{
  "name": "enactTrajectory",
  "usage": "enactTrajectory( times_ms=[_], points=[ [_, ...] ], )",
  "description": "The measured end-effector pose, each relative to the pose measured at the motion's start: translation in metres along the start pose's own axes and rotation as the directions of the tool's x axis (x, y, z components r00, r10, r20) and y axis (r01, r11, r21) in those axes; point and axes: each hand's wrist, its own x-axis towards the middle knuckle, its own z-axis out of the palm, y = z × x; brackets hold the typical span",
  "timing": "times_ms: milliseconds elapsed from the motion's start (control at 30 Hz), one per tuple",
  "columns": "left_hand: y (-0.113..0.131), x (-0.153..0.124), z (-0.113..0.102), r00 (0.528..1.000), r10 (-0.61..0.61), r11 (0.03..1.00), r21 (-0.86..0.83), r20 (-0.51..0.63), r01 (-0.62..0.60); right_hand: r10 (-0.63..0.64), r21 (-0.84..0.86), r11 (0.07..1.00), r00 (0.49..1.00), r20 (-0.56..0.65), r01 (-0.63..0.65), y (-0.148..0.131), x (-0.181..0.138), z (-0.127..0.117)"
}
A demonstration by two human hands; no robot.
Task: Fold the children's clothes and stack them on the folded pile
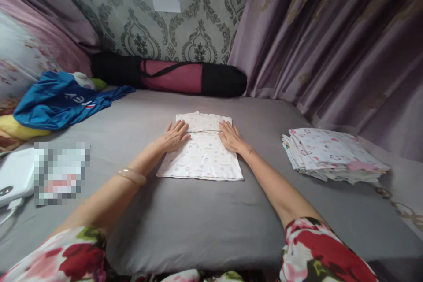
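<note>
A white cloth garment (205, 158) with a small pale print lies flat on the grey sheet in front of me. Its far part is folded over, and the fold edge runs across between my hands. My left hand (176, 135) rests flat on the left side at that edge, fingers stretched out. On the right side my right hand (230, 136) presses flat in the same way, fingers pointing away from me. Neither hand grips the cloth. The exact kind of garment cannot be made out.
A stack of folded printed cloths (333, 154) sits at the right. At the left lie a blue cloth (62, 101), a white device (18, 174) with a cable, and a blurred packet (61, 172). A long black and maroon bag (172, 77) lies along the wall, beside purple curtains (291, 31).
</note>
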Motion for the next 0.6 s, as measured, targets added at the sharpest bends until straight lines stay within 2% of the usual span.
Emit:
enactTrajectory(
  times_ms=[100,200,367,600],
  points=[
    [0.010,-0.020,0.002,0.991,0.129,0.991,-0.015,-0.043,-0.129,-0.110,-0.027,0.994,0.994,-0.010,0.110,-0.011,-0.021,0.001],
    [0.018,-0.037,0.011,0.975,0.223,0.973,-0.056,-0.020,-0.224,-0.177,-0.038,0.983,0.983,0.048,0.179,-0.017,-0.035,0.008],
    [0.026,-0.050,0.011,0.971,0.240,0.971,-0.025,0.026,-0.239,-0.181,-0.038,0.982,0.979,0.089,0.185,-0.022,-0.043,0.008],
    [0.046,-0.070,0.006,0.942,0.322,0.946,-0.069,0.095,-0.316,-0.281,-0.006,0.958,0.946,0.162,0.286,-0.043,-0.067,0.002]
  ],
)
